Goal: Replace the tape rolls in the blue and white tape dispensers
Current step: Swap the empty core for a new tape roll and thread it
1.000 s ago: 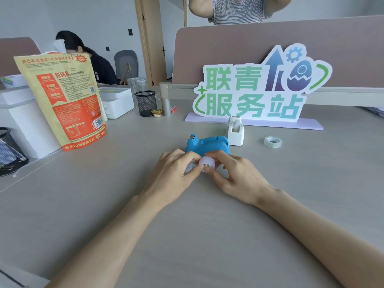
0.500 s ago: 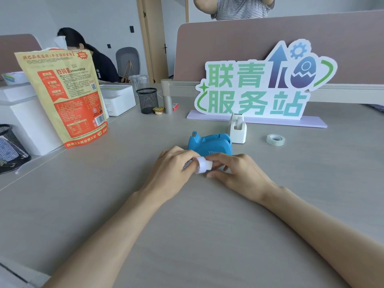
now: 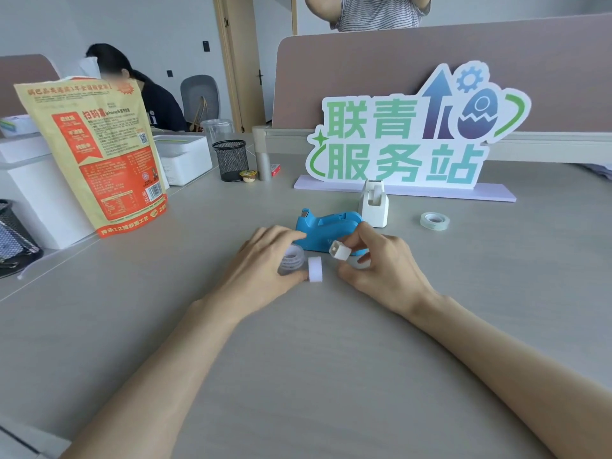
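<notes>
The blue tape dispenser (image 3: 326,228) lies on the grey desk just behind my hands. The white tape dispenser (image 3: 374,207) stands upright behind it to the right. My left hand (image 3: 265,263) grips a clear tape roll (image 3: 292,260) against the desk, and a white core ring (image 3: 315,269) stands on edge at its thumb tip. My right hand (image 3: 384,263) pinches a small white spindle piece (image 3: 339,250) between thumb and forefinger, a little above the desk. A spare clear tape roll (image 3: 434,221) lies flat further right.
A cut-out sign (image 3: 407,140) on a lilac base stands behind the dispensers. A tall orange and yellow bag (image 3: 99,154) stands at the left, with white boxes (image 3: 185,157) and a black mesh cup (image 3: 230,159) behind it. People sit and stand beyond the partition.
My hands have drawn apart. The white core that they held together has split: my right hand has lifted one piece away, and the ring has stayed by my left thumb.
</notes>
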A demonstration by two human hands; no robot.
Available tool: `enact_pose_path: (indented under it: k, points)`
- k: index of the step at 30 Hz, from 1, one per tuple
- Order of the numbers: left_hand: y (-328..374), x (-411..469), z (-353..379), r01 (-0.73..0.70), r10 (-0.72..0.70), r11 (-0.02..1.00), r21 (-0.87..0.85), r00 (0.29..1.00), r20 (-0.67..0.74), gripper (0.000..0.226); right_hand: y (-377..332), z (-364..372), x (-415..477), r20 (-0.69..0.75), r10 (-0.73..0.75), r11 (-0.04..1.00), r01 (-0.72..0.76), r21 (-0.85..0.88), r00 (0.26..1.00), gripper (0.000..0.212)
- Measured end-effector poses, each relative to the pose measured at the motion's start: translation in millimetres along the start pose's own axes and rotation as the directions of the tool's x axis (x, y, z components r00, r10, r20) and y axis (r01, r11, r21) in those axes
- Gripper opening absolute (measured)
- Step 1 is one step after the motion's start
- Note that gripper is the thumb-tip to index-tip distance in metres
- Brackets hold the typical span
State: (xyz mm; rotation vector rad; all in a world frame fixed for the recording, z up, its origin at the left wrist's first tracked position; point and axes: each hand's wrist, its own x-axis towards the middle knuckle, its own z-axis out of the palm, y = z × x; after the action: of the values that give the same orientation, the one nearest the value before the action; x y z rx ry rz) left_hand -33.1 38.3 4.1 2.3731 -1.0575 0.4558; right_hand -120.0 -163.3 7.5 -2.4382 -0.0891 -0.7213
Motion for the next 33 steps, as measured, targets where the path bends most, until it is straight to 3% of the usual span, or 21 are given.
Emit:
enact_pose_path:
  k: [4,7,10,12,15,21,29,31,33]
  points:
    - [-10,-2,-4,0.087,-0.088,0.996,0.036,0.996,0.019,0.023,1,1,-1,-0.039,-0.033,0.999,0.034,0.017,0.999,0.023]
    - [-8,-2,-3,0.136,-0.137,0.990,0.037,0.990,0.027,0.016,-2,0,-2,-0.056,-0.053,0.997,0.056,0.045,0.997,0.023]
    - [-1,3,-5,0.227,-0.235,0.966,-0.121,0.971,-0.054,0.011,-5,-1,-3,-0.077,-0.075,0.994,0.080,0.070,0.994,0.027]
    - [5,7,-8,0.317,-0.359,0.885,-0.341,0.931,-0.065,0.012,-7,-2,-5,-0.114,-0.096,0.991,0.106,0.084,0.989,0.024]
    - [19,8,-12,0.402,-0.458,0.644,-0.651,0.884,0.094,0.024,-10,-1,-9,-0.162,-0.150,0.981,0.167,0.098,0.975,0.024]
    - [23,8,-17,0.491,-0.455,0.249,-0.835,0.821,0.346,0.037,-14,1,-12,-0.073,-0.252,0.964,0.256,0.067,0.965,0.025]
    - [23,8,-8,0.543,-0.358,0.046,-0.839,0.793,0.494,0.041,-14,0,-10,0.047,-0.269,0.962,0.267,0.051,0.962,0.028]
    - [24,8,-8,0.550,-0.378,0.062,-0.833,0.786,0.490,0.040,-14,1,-10,0.058,-0.274,0.961,0.271,0.050,0.960,0.028]
    - [24,9,-9,0.549,-0.446,0.148,-0.822,0.779,0.440,0.037,-13,2,-10,0.055,-0.269,0.963,0.267,0.042,0.961,0.027]
